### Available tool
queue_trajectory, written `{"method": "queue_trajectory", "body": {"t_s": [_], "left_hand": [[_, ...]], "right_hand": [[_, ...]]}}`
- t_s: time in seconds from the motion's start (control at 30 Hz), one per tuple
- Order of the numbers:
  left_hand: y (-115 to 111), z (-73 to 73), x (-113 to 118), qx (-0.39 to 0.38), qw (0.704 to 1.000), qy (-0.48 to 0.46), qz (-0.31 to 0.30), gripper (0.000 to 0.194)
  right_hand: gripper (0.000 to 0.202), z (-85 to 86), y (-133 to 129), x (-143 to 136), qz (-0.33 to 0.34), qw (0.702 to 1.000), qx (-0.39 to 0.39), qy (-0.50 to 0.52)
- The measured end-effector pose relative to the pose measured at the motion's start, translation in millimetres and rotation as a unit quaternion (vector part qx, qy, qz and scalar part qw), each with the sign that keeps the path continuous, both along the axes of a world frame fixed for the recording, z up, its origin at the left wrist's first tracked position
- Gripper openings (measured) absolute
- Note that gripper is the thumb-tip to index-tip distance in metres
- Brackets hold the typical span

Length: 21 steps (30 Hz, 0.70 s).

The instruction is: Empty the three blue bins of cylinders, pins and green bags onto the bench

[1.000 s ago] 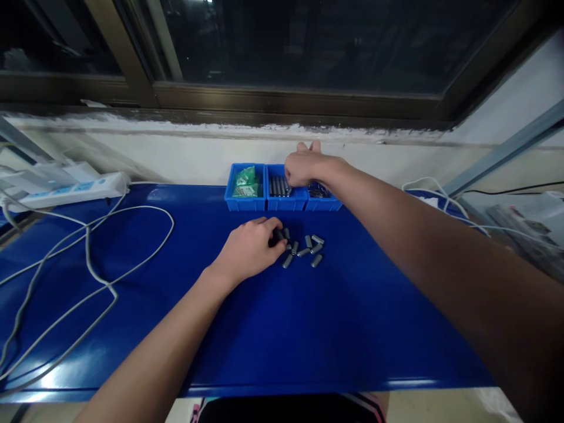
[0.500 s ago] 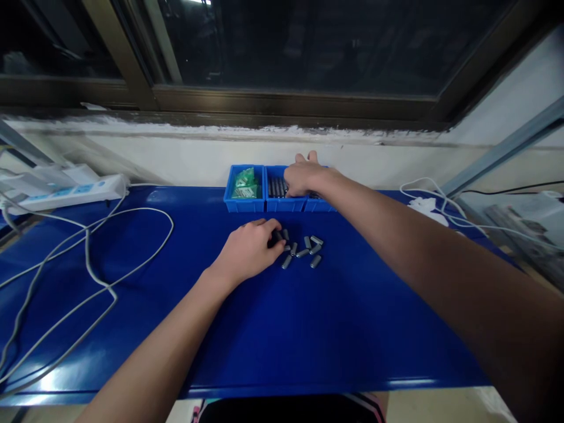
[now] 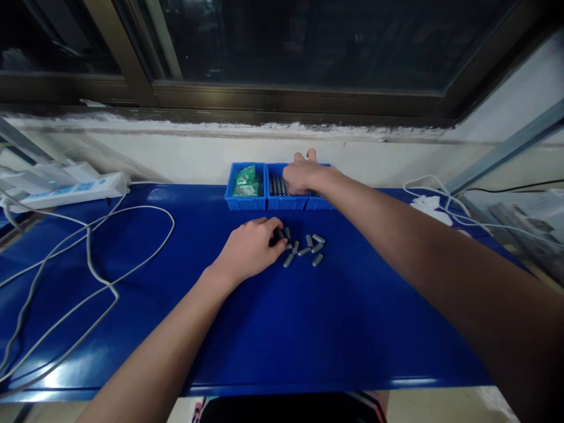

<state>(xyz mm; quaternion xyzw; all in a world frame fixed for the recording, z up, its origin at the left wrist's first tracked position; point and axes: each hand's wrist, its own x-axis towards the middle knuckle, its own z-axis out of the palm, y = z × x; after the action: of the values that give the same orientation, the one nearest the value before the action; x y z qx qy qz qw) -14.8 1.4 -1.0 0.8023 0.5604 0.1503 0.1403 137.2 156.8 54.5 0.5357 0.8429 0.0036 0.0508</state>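
Note:
My left hand (image 3: 250, 247) rests on the blue table (image 3: 308, 329), its fingertips curled on the left end of a small heap of grey metal cylinders (image 3: 304, 248). My right hand (image 3: 303, 174) reaches far forward, palm down, into the row of three small blue bins; it lies over the middle bin (image 3: 282, 200) with thin metal pins and the right bin (image 3: 321, 204). What its fingers hold is hidden. The left bin (image 3: 245, 197) contains green packets.
A white power strip (image 3: 73, 191) sits at the far left, with white cables (image 3: 92, 264) looping over the table. More white cable (image 3: 429, 202) lies at the right. A wall and dark window stand right behind the bins.
My right hand has dropped from above the middle bin down into the bins and shifted slightly right. My left hand has stayed on the cylinders.

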Motion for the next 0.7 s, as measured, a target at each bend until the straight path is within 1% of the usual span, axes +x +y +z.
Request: {"method": "queue_trajectory", "body": {"t_s": [0.07, 0.1, 0.17, 0.2, 0.27, 0.33, 0.37, 0.4, 0.47, 0.5, 0.53, 0.57, 0.6, 0.63, 0.67, 0.7], "left_hand": [[0, 0.2, 0, 0.000, 1.000, -0.002, -0.002, 0.031], [0, 0.3, -1, 0.000, 1.000, -0.003, -0.002, 0.031], [-1, 0.3, -1, 0.003, 1.000, -0.003, -0.004, 0.032], [-1, 0.0, -1, 0.006, 1.000, -0.002, -0.006, 0.033], [-1, -1.2, -1, 0.009, 1.000, -0.001, -0.011, 0.034], [-1, -2.7, 0, 0.010, 1.000, -0.004, -0.014, 0.034], [0, -3.3, 0, 0.013, 1.000, -0.009, -0.013, 0.033], [1, -3.5, 1, 0.024, 0.999, -0.019, -0.009, 0.032], [2, -1.6, 1, 0.078, 0.995, -0.069, 0.004, 0.036], [1, 0.8, 2, 0.118, 0.987, -0.106, 0.013, 0.042], [-2, 4.2, 2, 0.158, 0.977, -0.142, 0.017, 0.051], [-6, 8.5, 2, 0.194, 0.966, -0.173, 0.012, 0.061], [-12, 13.5, 3, 0.217, 0.958, -0.188, -0.007, 0.071], [-20, 18.6, 4, 0.219, 0.958, -0.179, -0.045, 0.081], [-30, 23.5, 5, 0.212, 0.959, -0.159, -0.096, 0.094], [-41, 27.6, 7, 0.191, 0.960, -0.131, -0.160, 0.104]], "right_hand": [[0.016, 6.5, 0, 0, -0.038, 0.997, -0.040, -0.045], [0.015, 10.9, 0, 1, -0.037, 0.997, -0.039, -0.047], [0.015, 21.0, -1, 5, -0.006, 0.999, -0.018, -0.030], [0.023, 25.8, -4, 7, 0.017, 1.000, 0.001, -0.008], [0.045, 32.8, -16, 13, 0.054, 0.995, 0.049, 0.074], [0.063, 32.6, -36, 20, 0.063, 0.978, 0.085, 0.180], [0.066, 29.0, -49, 24, 0.063, 0.968, 0.093, 0.227], [0.066, 23.0, -62, 28, 0.072, 0.956, 0.093, 0.267], [0.057, 5.9, -91, 37, 0.107, 0.932, 0.083, 0.336], [0.052, -3.8, -105, 41, 0.122, 0.922, 0.074, 0.360], [0.054, -13.4, -119, 45, 0.126, 0.913, 0.058, 0.383], [0.062, -22.1, -133, 50, 0.126, 0.904, 0.039, 0.406], [0.072, -29.6, -147, 54, 0.135, 0.897, 0.017, 0.421], [0.083, -35.5, -159, 57, 0.154, 0.893, -0.009, 0.422], [0.096, -39.8, -171, 61, 0.181, 0.895, -0.035, 0.407], [0.113, -42.8, -182, 65, 0.201, 0.902, -0.053, 0.380]]}}
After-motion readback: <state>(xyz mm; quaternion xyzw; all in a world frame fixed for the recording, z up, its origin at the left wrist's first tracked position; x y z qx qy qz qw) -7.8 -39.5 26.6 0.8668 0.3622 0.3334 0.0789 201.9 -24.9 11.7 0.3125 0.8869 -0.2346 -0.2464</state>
